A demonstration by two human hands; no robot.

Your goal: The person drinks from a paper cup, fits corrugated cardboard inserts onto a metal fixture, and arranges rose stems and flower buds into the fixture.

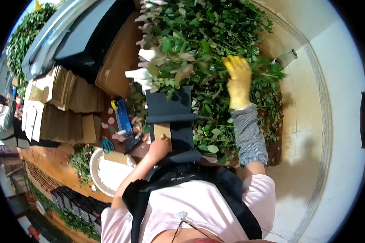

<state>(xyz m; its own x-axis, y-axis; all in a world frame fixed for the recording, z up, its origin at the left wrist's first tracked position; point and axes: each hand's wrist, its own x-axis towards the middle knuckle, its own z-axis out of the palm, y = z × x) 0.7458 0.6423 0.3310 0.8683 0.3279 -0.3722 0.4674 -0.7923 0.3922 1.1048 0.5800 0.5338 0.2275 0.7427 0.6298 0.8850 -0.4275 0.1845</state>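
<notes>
My left hand is bare, its fingers bent together on a brown cardboard piece that lies over black sheet material. Over the leaves is my right hand, in a yellow glove, with its fingers closed round leafy flower stems blurred by motion. Those stems reach left towards flower heads in white netting. A large heap of green leafy stems lies beyond and beneath the glove.
Teal scissors and a blue tool lie left of the sheet. Near my left forearm stands a white tub. Stacked cardboard is further left, beside a brown box. Another person is at the far left.
</notes>
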